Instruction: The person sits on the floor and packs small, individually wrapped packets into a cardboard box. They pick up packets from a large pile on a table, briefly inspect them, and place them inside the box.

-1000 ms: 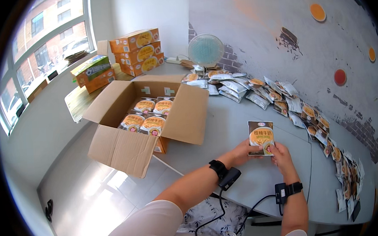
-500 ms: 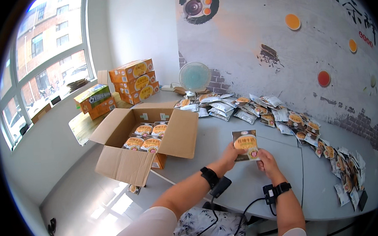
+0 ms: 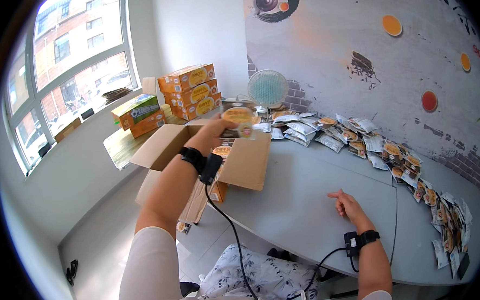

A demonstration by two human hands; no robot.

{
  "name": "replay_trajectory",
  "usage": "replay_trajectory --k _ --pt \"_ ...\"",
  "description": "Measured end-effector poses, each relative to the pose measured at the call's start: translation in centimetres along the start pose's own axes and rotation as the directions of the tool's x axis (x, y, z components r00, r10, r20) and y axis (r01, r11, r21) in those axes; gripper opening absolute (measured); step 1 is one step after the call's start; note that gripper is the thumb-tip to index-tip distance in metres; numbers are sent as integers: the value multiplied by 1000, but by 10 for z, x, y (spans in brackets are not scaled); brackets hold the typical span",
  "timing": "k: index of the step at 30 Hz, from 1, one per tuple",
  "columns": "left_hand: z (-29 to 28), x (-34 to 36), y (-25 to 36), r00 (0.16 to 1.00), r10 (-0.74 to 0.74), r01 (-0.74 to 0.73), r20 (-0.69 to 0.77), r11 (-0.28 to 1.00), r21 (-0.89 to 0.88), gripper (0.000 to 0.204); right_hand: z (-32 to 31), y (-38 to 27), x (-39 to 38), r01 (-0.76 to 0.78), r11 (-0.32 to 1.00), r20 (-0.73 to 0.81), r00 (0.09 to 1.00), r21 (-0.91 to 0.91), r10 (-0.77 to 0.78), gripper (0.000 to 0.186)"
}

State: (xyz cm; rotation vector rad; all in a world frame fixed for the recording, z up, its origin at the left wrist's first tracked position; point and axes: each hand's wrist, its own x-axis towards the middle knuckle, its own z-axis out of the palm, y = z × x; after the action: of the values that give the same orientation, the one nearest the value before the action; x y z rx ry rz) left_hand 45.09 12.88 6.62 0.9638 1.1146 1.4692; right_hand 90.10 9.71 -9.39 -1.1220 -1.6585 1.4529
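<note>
My left hand [image 3: 213, 133] is closed on the edge of a brown and orange sachet [image 3: 239, 117], blurred by motion. It holds the sachet up above the open flaps of a cardboard carton [image 3: 249, 163]. Inside the carton lie more of these sachets [image 3: 221, 150], partly covered by my left forearm. Over the grey table my right hand [image 3: 347, 205] hovers with nothing in it, the index finger stretched out and the others loosely bent.
Heaps of brown and silver sachets [image 3: 331, 130] run along the table's back and right side. A round fan [image 3: 268, 89] stands behind them. Orange boxes [image 3: 191, 93] are stacked on a small wooden table [image 3: 121, 148], beside a green box [image 3: 136, 110]. Cables hang from both wrists.
My left hand has carried the sachet left and away from me, over the carton. The right hand has let go of it and stayed above the table. The view has shifted slightly left.
</note>
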Motion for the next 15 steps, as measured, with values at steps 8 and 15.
replay_trajectory --k 8,15 --pt "-125 30 -37 943 -49 162 -328 931 328 31 3 -6 0 6 1000 10 1000 -17 -6 60" --pt "-117 39 -49 929 -198 279 -311 930 241 21 3 -7 0 9 1000 -3 1000 -15 -9 59"
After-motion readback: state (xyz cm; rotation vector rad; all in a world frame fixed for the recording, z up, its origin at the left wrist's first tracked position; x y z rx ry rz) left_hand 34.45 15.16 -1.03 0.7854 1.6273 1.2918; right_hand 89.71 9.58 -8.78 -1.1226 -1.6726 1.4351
